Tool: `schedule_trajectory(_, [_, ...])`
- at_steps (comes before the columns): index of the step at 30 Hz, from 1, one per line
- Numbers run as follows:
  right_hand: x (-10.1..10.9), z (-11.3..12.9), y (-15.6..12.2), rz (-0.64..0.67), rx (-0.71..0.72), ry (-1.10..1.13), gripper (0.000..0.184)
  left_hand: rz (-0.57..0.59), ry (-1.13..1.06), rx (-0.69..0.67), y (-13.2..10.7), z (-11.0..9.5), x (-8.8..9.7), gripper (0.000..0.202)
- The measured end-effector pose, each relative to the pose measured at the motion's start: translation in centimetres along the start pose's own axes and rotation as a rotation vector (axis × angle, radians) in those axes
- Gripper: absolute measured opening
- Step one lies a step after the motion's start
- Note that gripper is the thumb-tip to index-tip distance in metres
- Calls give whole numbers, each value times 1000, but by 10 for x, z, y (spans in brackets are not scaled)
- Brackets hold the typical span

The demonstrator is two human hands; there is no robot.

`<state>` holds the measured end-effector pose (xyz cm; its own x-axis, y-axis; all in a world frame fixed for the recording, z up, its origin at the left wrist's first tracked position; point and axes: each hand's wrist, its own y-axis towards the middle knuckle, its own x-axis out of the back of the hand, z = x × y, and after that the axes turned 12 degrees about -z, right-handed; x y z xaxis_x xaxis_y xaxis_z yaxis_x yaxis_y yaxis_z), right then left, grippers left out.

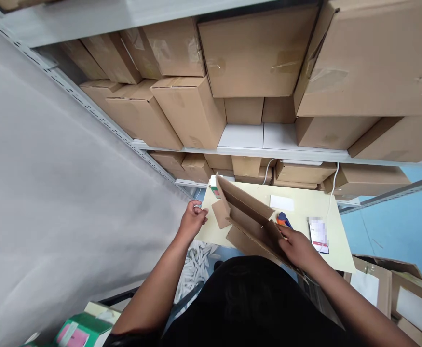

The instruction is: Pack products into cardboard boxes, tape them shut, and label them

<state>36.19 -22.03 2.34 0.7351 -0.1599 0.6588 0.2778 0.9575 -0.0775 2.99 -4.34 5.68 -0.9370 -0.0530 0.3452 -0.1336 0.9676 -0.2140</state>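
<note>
An open cardboard box (pixel 247 219), partly folded with its flaps spread, is held tilted over the pale yellow table. My right hand (pixel 297 246) grips its right end, fingers wrapped over the edge. My left hand (pixel 193 219) is off the box's left side, above the table's left edge. Its fingers are curled in and nothing shows in them. Just beyond the right hand, an orange and blue tool (pixel 283 220), perhaps a tape dispenser, lies partly hidden by the box. A small green and white box (pixel 213 187) stands behind the cardboard's far left corner.
A phone (pixel 318 235) and a white card (pixel 281 202) lie on the table (pixel 335 250). Shelves with several cardboard boxes (pixel 257 53) rise ahead. White cables (pixel 332 190) hang down. Paper strips (pixel 196 270) fill a spot below left. Open cartons (pixel 373 284) stand at right.
</note>
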Motion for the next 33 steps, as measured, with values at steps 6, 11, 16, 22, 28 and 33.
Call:
schedule_trajectory(6, [-20, 33, -29, -79, 36, -110, 55, 126, 19, 97, 17, -1, -5, 68])
schedule_trajectory(11, [-33, 65, -51, -99, 23, -89, 55, 120, 147, -139, 33, 10, 11, 84])
schedule_trajectory(16, [-41, 72, -52, -343, -164, -81, 53, 201, 273, -337, 37, 19, 49, 83])
schedule_trajectory(22, [-62, 63, -30, -475, -323, -94, 56, 408, 347, -389, 20, 25, 66, 88])
schedule_trajectory(28, [-89, 35, -16, -436, -326, 69, 67, 464, 364, -368, 10, 43, 47, 86])
schedule_trajectory(33, [-92, 12, -12, -324, -322, 359, 66, 464, 373, -307, 11, 46, 38, 88])
